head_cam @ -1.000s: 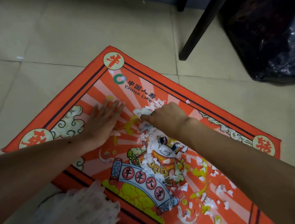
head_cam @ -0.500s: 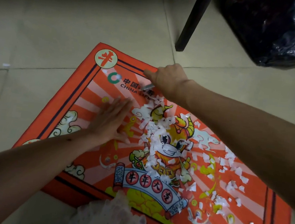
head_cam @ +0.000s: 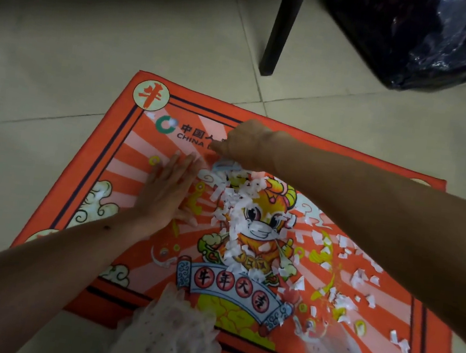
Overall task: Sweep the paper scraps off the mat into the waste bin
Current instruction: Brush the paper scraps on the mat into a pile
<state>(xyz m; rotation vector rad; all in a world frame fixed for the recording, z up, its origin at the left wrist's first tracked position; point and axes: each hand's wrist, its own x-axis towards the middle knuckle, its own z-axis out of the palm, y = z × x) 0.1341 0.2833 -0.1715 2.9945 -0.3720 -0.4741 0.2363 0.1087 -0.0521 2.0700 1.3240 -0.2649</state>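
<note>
Red printed mat (head_cam: 114, 179): lies flat on the tiled floor (head_cam: 66, 38), filling the centre and lower part of the frame; cartoon ox, scroll banner and "CHINA" lettering on it.

Paper scraps (head_cam: 237, 206): white, densest in a band down the middle of the mat over the ox figure; looser pieces scattered toward the lower right of the mat.

Left hand (head_cam: 168, 192): centre left of frame, palm down on the mat with fingers straight and together, just left of the scrap pile.

Right hand (head_cam: 244, 145): upper centre, fingers curled, at the top end of the pile; a pale bluish object shows just under it, and whether the fingers grip it cannot be told.

Black plastic bag (head_cam: 419, 38): upper right of frame, on the floor, well apart from the mat.

Dark furniture leg (head_cam: 282, 27): top centre, standing on the floor beyond the mat.

White dotted fabric (head_cam: 167, 341): bottom edge, overlapping the mat's near border.
</note>
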